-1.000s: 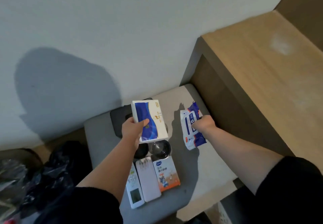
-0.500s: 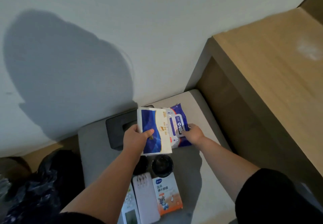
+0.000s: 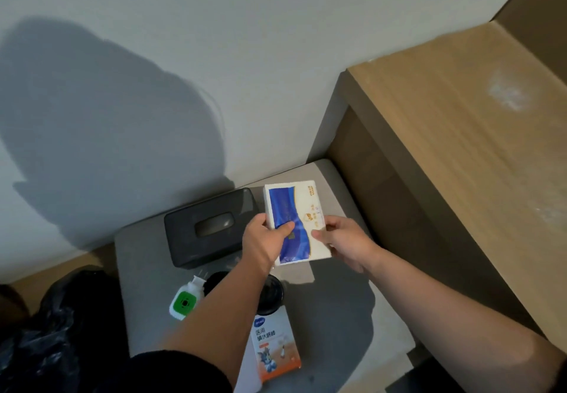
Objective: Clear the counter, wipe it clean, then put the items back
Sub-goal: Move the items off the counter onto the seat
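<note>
A white and blue tissue pack [image 3: 295, 214] is held flat above the far right of the grey counter [image 3: 337, 325]. My left hand [image 3: 265, 239] grips its left edge, thumb on the blue print. My right hand [image 3: 343, 240] holds its right edge, thumb on top. The blue wet-wipe pack is hidden, whether beneath the tissue pack I cannot tell. A dark tissue box [image 3: 211, 227] stands to the left by the wall. Under my left forearm lie two dark round cups [image 3: 271, 297], a white bottle with a green label [image 3: 185, 299] and an orange and white carton [image 3: 274, 349].
A tall wooden cabinet [image 3: 460, 147] rises to the right of the counter. The white wall [image 3: 214, 55] runs behind. A black plastic bag [image 3: 58, 331] lies on the floor at the lower left.
My right hand has let go of the wet-wipe pack and taken the tissue pack's right edge. The tissue pack has moved right over where the wet wipes lay.
</note>
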Motion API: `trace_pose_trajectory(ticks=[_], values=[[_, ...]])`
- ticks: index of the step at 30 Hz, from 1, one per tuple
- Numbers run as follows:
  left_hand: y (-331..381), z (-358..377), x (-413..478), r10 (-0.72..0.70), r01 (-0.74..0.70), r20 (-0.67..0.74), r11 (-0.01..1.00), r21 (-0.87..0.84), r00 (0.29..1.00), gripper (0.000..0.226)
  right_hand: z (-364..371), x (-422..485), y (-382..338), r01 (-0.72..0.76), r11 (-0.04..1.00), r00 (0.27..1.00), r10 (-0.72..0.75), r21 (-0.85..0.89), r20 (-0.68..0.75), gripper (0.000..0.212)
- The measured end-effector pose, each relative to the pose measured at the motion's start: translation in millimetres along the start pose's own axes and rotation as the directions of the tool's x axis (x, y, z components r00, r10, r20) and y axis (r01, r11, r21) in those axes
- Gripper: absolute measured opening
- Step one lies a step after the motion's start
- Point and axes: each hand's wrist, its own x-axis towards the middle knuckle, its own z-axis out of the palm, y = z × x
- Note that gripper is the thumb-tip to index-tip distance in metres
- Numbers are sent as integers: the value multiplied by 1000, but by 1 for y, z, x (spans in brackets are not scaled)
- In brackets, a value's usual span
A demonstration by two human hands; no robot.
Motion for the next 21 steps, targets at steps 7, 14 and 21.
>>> trace_pose_trajectory(ticks=[7, 14, 21], values=[[1, -1, 8, 371, -377, 118, 774, 508, 921, 44, -53, 41, 3, -51, 903, 870, -170, -427, -463, 24], [0, -10, 15, 405, -423, 372, 43, 905, 836, 66, -45, 80, 11, -134, 605, 949, -148, -785, -277, 67], [13, -17, -7, 435, -367, 423, -211, 906, 795, 73, -15, 23, 3, 91, 76, 837, -546, -993, 35, 69]])
